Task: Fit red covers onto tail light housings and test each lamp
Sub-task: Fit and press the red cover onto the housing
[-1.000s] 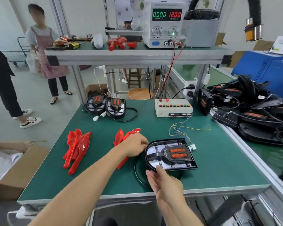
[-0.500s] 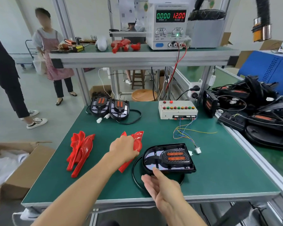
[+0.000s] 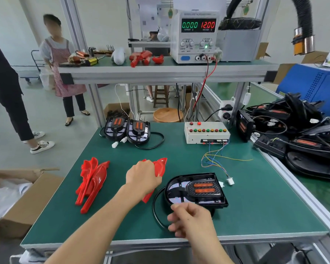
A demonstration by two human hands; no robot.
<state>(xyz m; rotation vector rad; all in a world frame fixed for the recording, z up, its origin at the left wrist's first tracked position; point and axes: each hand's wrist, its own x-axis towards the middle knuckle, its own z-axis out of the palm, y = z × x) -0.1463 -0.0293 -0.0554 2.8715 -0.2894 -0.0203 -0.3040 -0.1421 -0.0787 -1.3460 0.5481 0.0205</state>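
Observation:
A black tail light housing (image 3: 179, 189) with two orange lamp strips lies open side up on the green bench (image 3: 265, 202), on top of its looped black cable (image 3: 155, 210). Just left of it, my left hand (image 3: 143, 178) grips a red cover (image 3: 161, 165) from a small stack on the bench. My right hand (image 3: 191, 220) hovers at the housing's near edge with fingers loosely curled and nothing in it. The tester's loose white connector (image 3: 230, 181) lies right of the housing.
More red covers (image 3: 91, 181) lie at the left. Two housings (image 3: 128, 128) sit at the back, beside a button test box (image 3: 207, 132). A power supply (image 3: 196, 35) reads 12.00. Many housings (image 3: 303, 134) pile up at the right. A cardboard box (image 3: 27, 202) stands left, where two people stand.
My right hand has come off the housing's front edge and drawn back with fingers curling. My left hand has stayed on the red cover, closing round it.

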